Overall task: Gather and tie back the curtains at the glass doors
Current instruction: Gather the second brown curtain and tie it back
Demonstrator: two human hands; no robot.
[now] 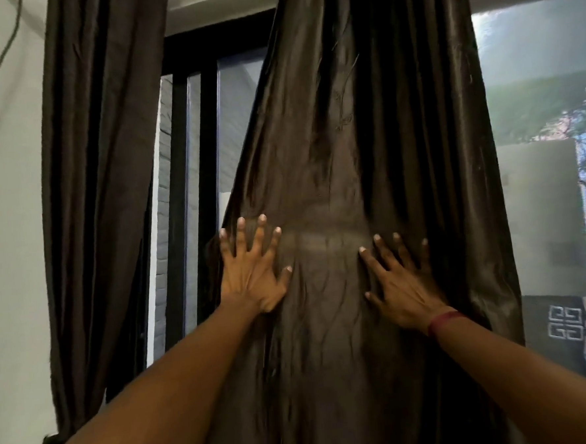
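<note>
While the middle curtain (349,149) hangs across the glass doors (536,121), I press my left hand (250,279) and right hand (403,283) against it, fingers (261,234) splayed wide, gripping nothing. Gathering looks barely begun, with no tie in sight; the side curtain (103,164) hangs bunched.

Both hands on middle curtain (349,149), second curtain (103,164) left
</note>
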